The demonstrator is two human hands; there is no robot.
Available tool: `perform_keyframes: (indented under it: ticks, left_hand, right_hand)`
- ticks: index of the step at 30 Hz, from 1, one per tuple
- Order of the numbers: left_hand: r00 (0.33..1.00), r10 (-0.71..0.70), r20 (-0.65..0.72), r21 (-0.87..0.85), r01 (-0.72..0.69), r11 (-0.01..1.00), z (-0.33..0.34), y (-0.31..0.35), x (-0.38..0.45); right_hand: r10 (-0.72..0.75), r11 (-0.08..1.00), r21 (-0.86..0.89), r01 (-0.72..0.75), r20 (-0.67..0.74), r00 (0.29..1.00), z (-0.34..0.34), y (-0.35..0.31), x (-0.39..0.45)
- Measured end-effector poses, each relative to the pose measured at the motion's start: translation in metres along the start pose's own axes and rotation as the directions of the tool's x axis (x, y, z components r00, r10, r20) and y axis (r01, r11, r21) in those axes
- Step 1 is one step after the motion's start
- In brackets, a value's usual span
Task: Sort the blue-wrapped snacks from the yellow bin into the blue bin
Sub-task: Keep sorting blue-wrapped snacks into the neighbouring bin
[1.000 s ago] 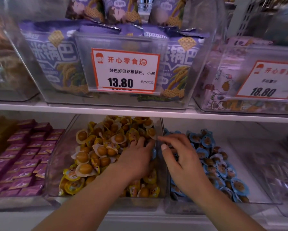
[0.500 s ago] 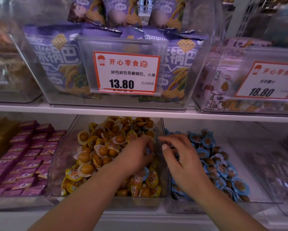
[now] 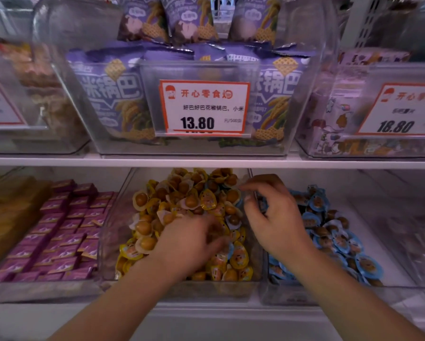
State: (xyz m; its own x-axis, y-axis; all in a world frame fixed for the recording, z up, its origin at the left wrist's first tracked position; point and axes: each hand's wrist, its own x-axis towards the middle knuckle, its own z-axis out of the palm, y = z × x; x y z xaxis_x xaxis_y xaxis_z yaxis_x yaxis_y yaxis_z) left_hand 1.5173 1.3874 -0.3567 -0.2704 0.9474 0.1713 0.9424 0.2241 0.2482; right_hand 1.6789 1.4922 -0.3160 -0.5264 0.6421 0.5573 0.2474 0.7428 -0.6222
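Observation:
The yellow bin (image 3: 182, 290) is a clear tub on the lower shelf, heaped with yellow-wrapped snacks (image 3: 191, 200). A blue-wrapped snack (image 3: 230, 247) lies among them near the front right. My left hand (image 3: 191, 239) is blurred and reaches down into this pile, fingertips right beside that blue snack; its grip is hidden. To the right, the blue bin (image 3: 292, 295) holds blue-wrapped snacks (image 3: 339, 239). My right hand (image 3: 273, 217) hovers over the wall between the two bins, fingers curved, thumb and forefinger apart with nothing seen between them.
Purple boxed sweets (image 3: 59, 232) fill the tray to the left. A white shelf edge (image 3: 206, 162) runs just above the bins, carrying tubs of purple snack bags (image 3: 108, 94) and price cards (image 3: 204, 107). A clear tub (image 3: 408, 232) stands at the far right.
My left hand has pulled back from the rear right of the yellow pile toward the front. My right hand has stayed over the divider. The camera has shifted a little.

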Motion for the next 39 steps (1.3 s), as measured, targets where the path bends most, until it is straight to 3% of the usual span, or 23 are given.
perform_keyframes:
  ticks: [2, 3, 5, 6, 9, 12, 15, 17, 19, 22, 25, 29, 32, 33, 35, 36, 37, 38, 39]
  left_hand:
    - [0.997, 0.032, 0.071, 0.177, -0.045, 0.983, 0.009, 0.010, 0.006]
    - [0.994, 0.015, 0.107, 0.186, -0.035, 0.982, 0.011, 0.013, 0.009]
    - [0.989, -0.003, 0.150, 0.121, -0.015, 0.993, 0.012, 0.016, 0.015]
    - [0.989, 0.005, 0.149, 0.073, -0.016, 0.997, 0.011, 0.016, 0.016]
    - [0.997, 0.021, 0.074, -0.088, -0.014, 0.996, -0.001, 0.000, 0.012]
    - [0.986, -0.152, -0.070, -0.266, 0.128, 0.955, -0.023, -0.034, 0.004]
    - [0.897, -0.386, -0.217, -0.521, 0.228, 0.823, -0.034, -0.058, -0.009]
    - [0.857, -0.470, -0.213, -0.663, 0.226, 0.714, -0.036, -0.058, -0.015]
    - [0.845, -0.508, -0.170, -0.773, 0.204, 0.600, -0.036, -0.053, -0.018]
    - [0.827, -0.560, -0.052, -0.906, 0.196, 0.374, -0.039, -0.047, -0.020]
    - [0.804, -0.590, 0.078, -0.961, 0.219, 0.171, -0.045, -0.041, -0.021]
    - [0.805, -0.584, 0.104, -0.969, 0.214, 0.122, -0.047, -0.035, -0.021]
    - [0.791, -0.600, 0.119, -0.971, 0.220, 0.097, -0.047, -0.030, -0.022]
    - [0.784, -0.602, 0.152, -0.974, 0.221, 0.042, -0.047, -0.027, -0.022]
    - [0.783, -0.558, 0.275, -0.961, 0.206, -0.185, -0.047, -0.016, -0.018]
    - [0.792, -0.511, 0.334, -0.930, 0.190, -0.313, -0.047, -0.009, -0.015]
    - [0.799, -0.481, 0.362, -0.900, 0.165, -0.402, -0.046, 0.000, -0.012]
    - [0.797, -0.489, 0.354, -0.894, 0.134, -0.428, -0.045, 0.010, -0.008]
    - [0.787, -0.539, 0.299, -0.926, 0.102, -0.364, -0.043, 0.020, -0.007]
  right_hand:
    - [-0.099, 0.968, -0.209, 0.137, 0.181, 0.979, 0.000, -0.009, 0.001]
    - [-0.141, 0.883, -0.385, 0.269, 0.331, 0.933, 0.001, -0.012, 0.002]
    - [-0.034, 0.693, -0.579, 0.429, 0.568, 0.823, 0.008, -0.025, 0.001]
    - [0.041, 0.673, -0.603, 0.428, 0.609, 0.792, 0.014, -0.032, -0.001]
    - [0.128, 0.751, -0.571, 0.331, 0.618, 0.775, 0.034, -0.045, -0.002]
    - [0.251, 0.811, -0.558, 0.176, 0.603, 0.757, 0.045, -0.038, 0.005]
    - [0.422, 0.753, -0.649, 0.112, 0.606, 0.675, 0.068, -0.029, 0.001]
    - [0.528, 0.707, -0.706, 0.044, 0.568, 0.631, 0.085, -0.028, -0.002]
    - [0.555, 0.701, -0.713, -0.015, 0.533, 0.639, 0.092, -0.027, 0.000]
    - [0.537, 0.758, -0.639, -0.133, 0.494, 0.684, 0.088, -0.025, 0.005]
    - [0.419, 0.815, -0.571, -0.096, 0.467, 0.779, 0.083, -0.024, -0.002]
    - [0.337, 0.865, -0.496, -0.074, 0.466, 0.818, 0.079, -0.022, -0.009]
    - [0.255, 0.930, -0.349, -0.116, 0.383, 0.888, 0.072, -0.030, -0.008]
    - [0.232, 0.951, -0.278, -0.137, 0.347, 0.909, 0.068, -0.034, -0.007]
    - [0.250, 0.967, -0.117, -0.228, 0.239, 0.938, 0.059, -0.047, -0.004]
    - [0.334, 0.937, 0.040, -0.347, 0.192, 0.923, 0.054, -0.053, -0.004]
    - [0.473, 0.812, 0.278, -0.514, 0.204, 0.857, 0.051, -0.060, -0.005]
    - [0.583, 0.566, 0.510, -0.648, 0.309, 0.752, 0.049, -0.066, -0.006]
    - [0.613, 0.274, 0.644, -0.714, 0.455, 0.646, 0.045, -0.072, -0.009]
